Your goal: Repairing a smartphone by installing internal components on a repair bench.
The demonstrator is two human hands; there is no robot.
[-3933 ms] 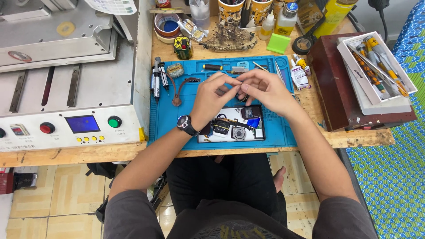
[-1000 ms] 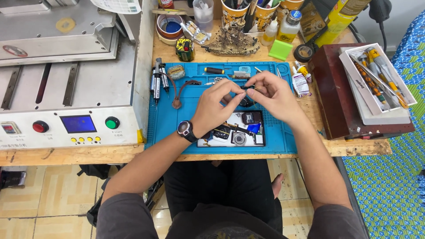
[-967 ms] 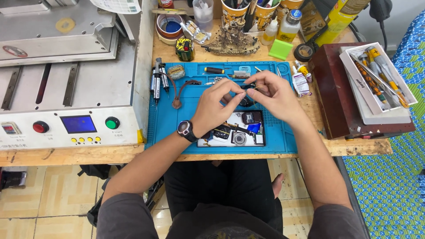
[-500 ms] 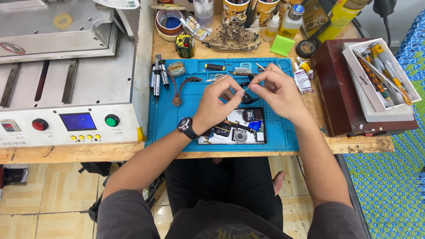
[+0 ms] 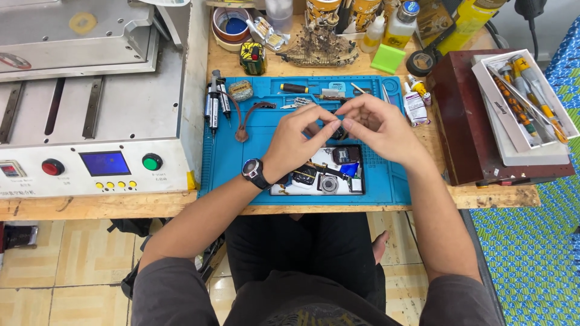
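Observation:
Both hands meet above an opened phone (image 5: 326, 172) that lies on a blue work mat (image 5: 235, 157). My left hand (image 5: 296, 139), with a black wristwatch (image 5: 254, 173) on the wrist, and my right hand (image 5: 374, 124) pinch a small dark part (image 5: 339, 131) between their fingertips. The part is mostly hidden by the fingers, so its shape is unclear. The phone shows its inner boards and a round camera module.
A grey machine (image 5: 90, 102) with red and green buttons fills the left of the wooden bench (image 5: 90, 205). Screwdrivers (image 5: 216, 102), tape rolls (image 5: 229, 24), bottles (image 5: 402, 18) and cups line the back. A dark box (image 5: 465, 121) with a white tool tray (image 5: 519, 108) stands at right.
The hands have stayed together over the phone, fingers shifting slightly on the small part. The view has drifted a little.

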